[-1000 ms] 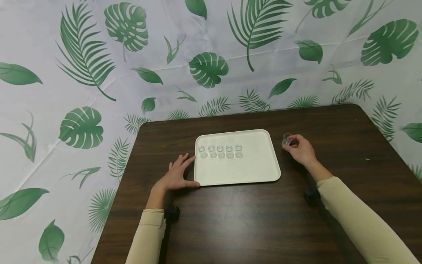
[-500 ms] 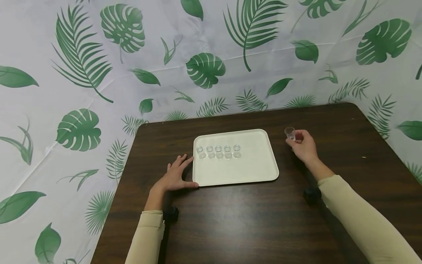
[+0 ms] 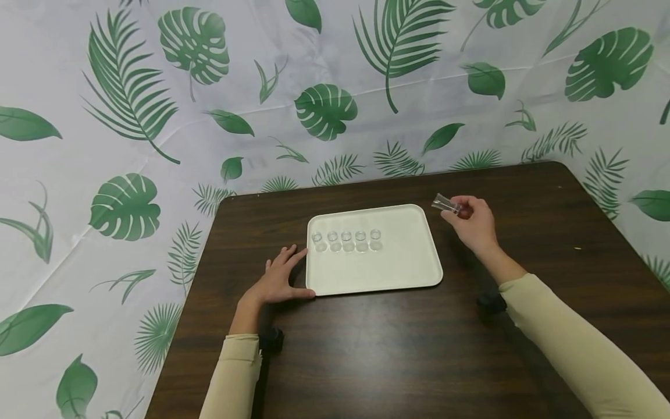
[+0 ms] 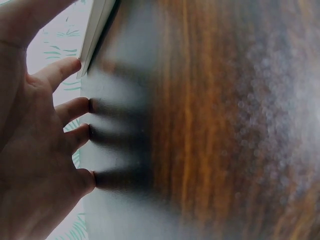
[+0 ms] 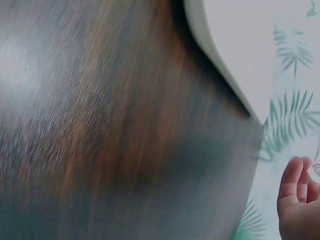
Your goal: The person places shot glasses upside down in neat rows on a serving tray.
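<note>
One white tray (image 3: pixel 398 273) on a dark wooden table (image 3: pixel 377 355). Five clear small cups (image 3: pixel 346 236) in a single row on the tray's far left part. A sixth clear cup (image 3: pixel 445 203), tipped on its side, pinched in the fingertips of the right hand (image 3: pixel 473 224), raised just beyond the tray's far right corner. Left hand (image 3: pixel 277 278) flat on the table, fingers relaxed, thumb touching the tray's near left corner. Leaf-print cloth (image 3: pixel 131 116) behind the table.

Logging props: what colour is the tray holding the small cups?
Plain white tray, clearest in the head view.
</note>
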Motion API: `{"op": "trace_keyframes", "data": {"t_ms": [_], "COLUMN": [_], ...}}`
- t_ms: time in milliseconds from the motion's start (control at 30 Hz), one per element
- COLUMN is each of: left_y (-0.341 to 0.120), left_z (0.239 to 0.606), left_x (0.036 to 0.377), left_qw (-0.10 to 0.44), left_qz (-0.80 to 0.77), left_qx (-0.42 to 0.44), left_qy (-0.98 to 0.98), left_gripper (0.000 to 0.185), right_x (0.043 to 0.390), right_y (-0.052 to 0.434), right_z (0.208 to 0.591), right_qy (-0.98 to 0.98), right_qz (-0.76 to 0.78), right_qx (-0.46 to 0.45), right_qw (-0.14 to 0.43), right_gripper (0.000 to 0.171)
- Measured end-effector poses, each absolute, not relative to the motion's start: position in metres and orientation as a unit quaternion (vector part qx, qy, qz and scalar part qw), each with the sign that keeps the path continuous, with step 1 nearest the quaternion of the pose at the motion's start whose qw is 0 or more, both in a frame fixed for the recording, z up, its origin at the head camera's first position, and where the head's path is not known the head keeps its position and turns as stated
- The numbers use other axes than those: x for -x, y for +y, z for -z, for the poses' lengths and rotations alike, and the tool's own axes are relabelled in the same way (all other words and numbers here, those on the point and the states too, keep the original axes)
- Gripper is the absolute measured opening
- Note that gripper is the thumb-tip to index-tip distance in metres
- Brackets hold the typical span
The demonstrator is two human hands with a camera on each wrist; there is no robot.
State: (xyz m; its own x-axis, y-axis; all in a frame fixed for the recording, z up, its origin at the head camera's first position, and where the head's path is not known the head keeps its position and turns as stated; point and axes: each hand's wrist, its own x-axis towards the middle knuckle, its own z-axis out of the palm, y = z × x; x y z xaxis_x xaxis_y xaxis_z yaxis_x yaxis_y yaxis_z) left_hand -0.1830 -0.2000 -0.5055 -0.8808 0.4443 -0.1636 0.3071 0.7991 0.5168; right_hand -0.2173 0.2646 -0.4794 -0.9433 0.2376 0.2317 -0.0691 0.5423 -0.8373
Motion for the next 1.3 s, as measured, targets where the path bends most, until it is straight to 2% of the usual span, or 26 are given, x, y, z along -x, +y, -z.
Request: {"op": "trace_keyframes", "data": {"t_ms": [433, 1033, 1300], "left_y": [-0.201, -0.202, -0.201], "left_z": [0.506, 0.507, 0.506], "left_x": [0.183, 0.184, 0.184], "left_qw": [0.143, 0.141, 0.135], "left_qz": [-0.244, -0.246, -0.243], "left_qx": [-0.198, -0.201, -0.205], "left_qy": [0.939, 0.938, 0.938], "left_gripper": [0.107, 0.109, 0.108], "right_x": [0.214, 0.217, 0.215], "right_y": [0.218, 0.175, 0.166], "right_z": [0.481, 0.498, 0.497], "right_qy": [-0.878, -0.900, -0.907], "right_qz": [-0.468, -0.422, -0.397], "right_qx": [-0.023, -0.081, -0.118], "right_qw": [0.098, 0.070, 0.080], "right_gripper": [0.036, 0.038, 0.040]}}
